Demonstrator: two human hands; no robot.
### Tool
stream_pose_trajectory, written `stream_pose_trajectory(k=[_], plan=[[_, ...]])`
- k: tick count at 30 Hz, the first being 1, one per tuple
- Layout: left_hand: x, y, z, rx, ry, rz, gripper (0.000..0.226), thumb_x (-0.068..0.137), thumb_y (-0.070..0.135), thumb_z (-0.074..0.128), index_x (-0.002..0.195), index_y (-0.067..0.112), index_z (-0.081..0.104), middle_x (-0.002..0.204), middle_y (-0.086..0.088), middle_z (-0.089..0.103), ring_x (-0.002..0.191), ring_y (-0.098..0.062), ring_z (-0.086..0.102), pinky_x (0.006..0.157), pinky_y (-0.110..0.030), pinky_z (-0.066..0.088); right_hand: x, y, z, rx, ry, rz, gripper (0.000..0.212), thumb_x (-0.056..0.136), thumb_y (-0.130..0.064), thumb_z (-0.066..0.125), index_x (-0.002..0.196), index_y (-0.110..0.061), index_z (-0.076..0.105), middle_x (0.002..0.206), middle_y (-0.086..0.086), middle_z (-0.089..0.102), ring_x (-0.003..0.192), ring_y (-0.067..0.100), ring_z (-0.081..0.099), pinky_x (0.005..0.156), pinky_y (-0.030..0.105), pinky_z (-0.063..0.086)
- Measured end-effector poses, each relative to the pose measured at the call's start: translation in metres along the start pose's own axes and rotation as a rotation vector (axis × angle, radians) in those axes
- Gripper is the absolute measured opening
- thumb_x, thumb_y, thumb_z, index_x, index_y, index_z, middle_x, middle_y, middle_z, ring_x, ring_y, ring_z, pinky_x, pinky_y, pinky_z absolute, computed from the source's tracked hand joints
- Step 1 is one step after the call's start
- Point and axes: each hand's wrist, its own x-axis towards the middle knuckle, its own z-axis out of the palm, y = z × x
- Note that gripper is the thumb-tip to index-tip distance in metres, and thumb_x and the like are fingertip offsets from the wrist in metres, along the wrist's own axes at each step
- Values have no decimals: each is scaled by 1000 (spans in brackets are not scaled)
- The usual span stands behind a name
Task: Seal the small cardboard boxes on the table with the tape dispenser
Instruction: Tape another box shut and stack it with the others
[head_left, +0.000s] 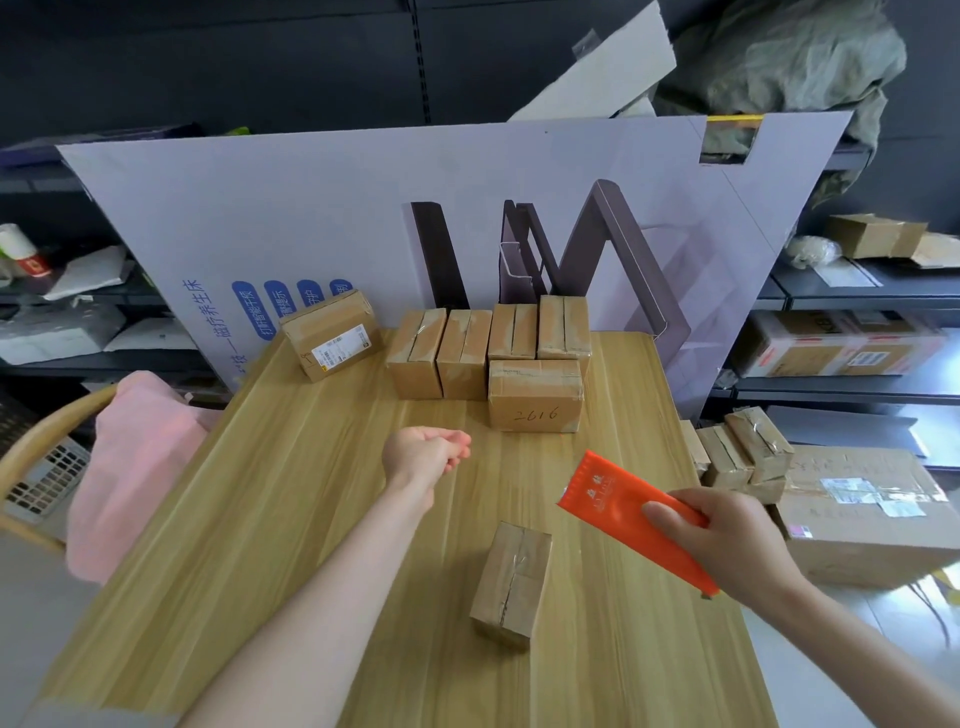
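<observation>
Here we hold the orange tape dispenser in our right grip; small box lies on desk just beside, not touching; left grip curled, w/ nothing.

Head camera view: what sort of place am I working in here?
Probably a parcel packing or stock room. Dark metal shelves hold cardboard parcels, small brown cardboard boxes stand grouped on the light wooden table, and the right hand holds an orange plastic tape dispenser.
</observation>
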Motion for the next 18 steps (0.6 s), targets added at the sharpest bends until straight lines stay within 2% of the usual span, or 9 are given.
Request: stream_pose_trajectory(k=[2, 5, 9, 11, 13, 16, 18], plan=[[2, -18, 8, 16, -22, -23, 4, 80, 6, 74, 77, 9, 75, 67, 2, 73, 60, -8, 64, 55, -19, 47, 4, 10, 0, -83, -17, 2, 23, 82, -48, 66, 67, -31, 68, 51, -6, 62, 40, 9, 58, 40, 28, 45], [1, -54, 24, -33, -18, -97, 4, 81, 12, 75, 85, 10, 75, 71, 3, 74, 63, -9, 64, 56, -20, 46, 15, 16, 8, -287, -51, 9, 38, 82, -57, 61, 57, -30, 59, 49, -9, 57, 45, 4, 56, 40, 20, 32], [2, -89, 37, -47, 39, -187, 7, 82, 22, 76, 87, 19, 73, 84, 10, 67, 81, -11, 59, 78, -26, 45, 29, 29, 24, -372, -134, 38, 40, 82, -63, 55, 60, -29, 58, 55, -9, 59, 39, 6, 57, 28, 15, 31], [4, -99, 40, -35, 34, -225, 8, 81, 24, 77, 84, 23, 69, 83, 12, 61, 84, -11, 53, 81, -29, 42, 34, 38, 31, -377, -146, 54, 41, 81, -65, 54, 62, -28, 60, 56, -8, 61, 38, 8, 59, 28, 14, 33], [8, -108, 44, -8, 28, -224, 8, 82, 23, 76, 80, 26, 68, 80, 15, 60, 81, -9, 52, 77, -26, 43, 38, 46, 39, -437, -144, 64, 43, 81, -66, 53, 62, -28, 59, 56, -9, 60, 40, 8, 59, 29, 14, 31], [9, -114, 53, 56, 40, -181, 14, 84, 25, 74, 73, 31, 67, 77, 20, 60, 71, 2, 52, 57, -16, 38, 47, 58, 52, -514, -149, 84, 46, 82, -66, 51, 62, -25, 58, 57, -10, 59, 46, 9, 60, 35, 14, 29], [11, -119, 58, 92, 46, -170, 14, 84, 27, 73, 73, 33, 68, 76, 21, 62, 71, 6, 52, 53, -15, 36, 56, 63, 60, -539, -166, 106, 47, 82, -66, 50, 62, -24, 56, 59, -10, 59, 50, 11, 60, 39, 16, 29]])
